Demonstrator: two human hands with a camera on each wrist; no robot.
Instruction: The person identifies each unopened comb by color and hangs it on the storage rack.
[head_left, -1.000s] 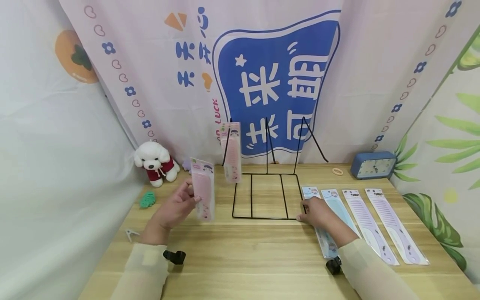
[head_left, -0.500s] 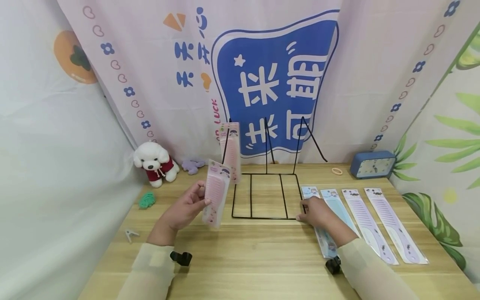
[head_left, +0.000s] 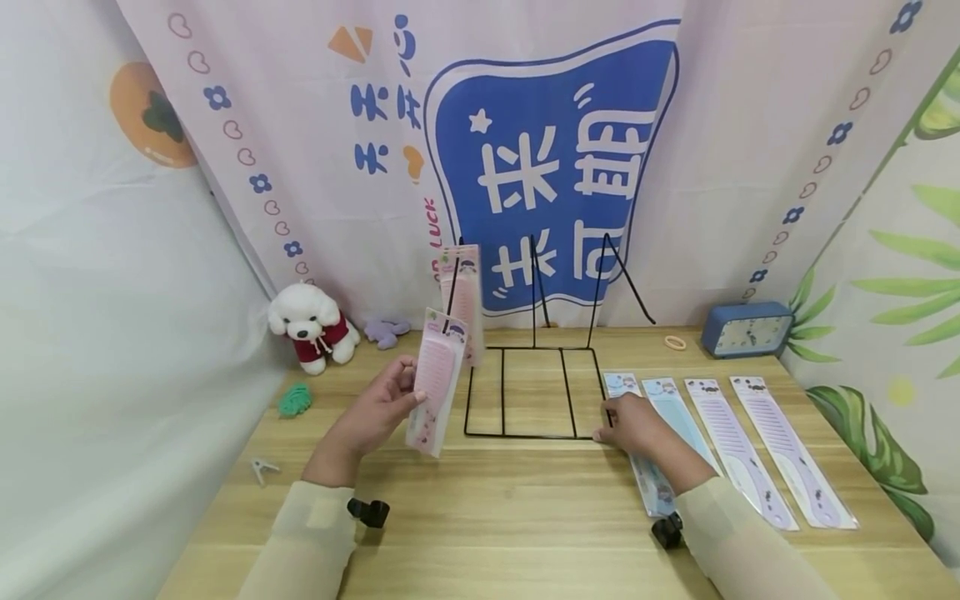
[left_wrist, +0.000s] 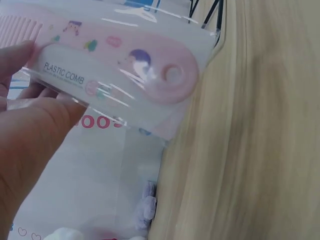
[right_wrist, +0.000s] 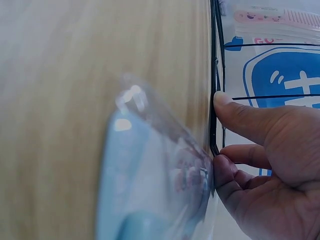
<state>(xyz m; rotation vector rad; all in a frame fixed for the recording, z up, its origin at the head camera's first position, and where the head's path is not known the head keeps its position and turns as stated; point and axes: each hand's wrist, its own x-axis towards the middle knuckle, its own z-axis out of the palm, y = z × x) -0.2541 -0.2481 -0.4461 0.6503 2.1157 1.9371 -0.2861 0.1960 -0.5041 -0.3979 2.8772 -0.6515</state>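
My left hand [head_left: 378, 408] pinches a packaged pink plastic comb [head_left: 437, 383] upright above the table, thumb in front. The clear pack's top overlaps the left prong of a black wire display rack [head_left: 525, 436]. Behind it, other packaged pink combs [head_left: 471, 292] hang on that prong, while the middle and right prongs are bare. In the left wrist view the held comb's handle [left_wrist: 172, 75] points away from the fingers. My right hand [head_left: 637, 425] grips the rack's base at its front right corner, thumb and fingertips on the wire, as the right wrist view shows.
Right of the rack lie packaged blue combs [head_left: 678, 417], one partly under my right hand, and purple combs [head_left: 783, 442]. A blue clock [head_left: 748, 330] and beige ring [head_left: 675, 342] stand behind. At left are a plush dog [head_left: 306, 321], purple toy [head_left: 387, 332], green bundle [head_left: 295, 400] and clip [head_left: 263, 470].
My left hand has carried the pink comb pack rightward to the left prong, then slightly up, its top now overlapping the prong's end. The right hand has stayed on the rack.
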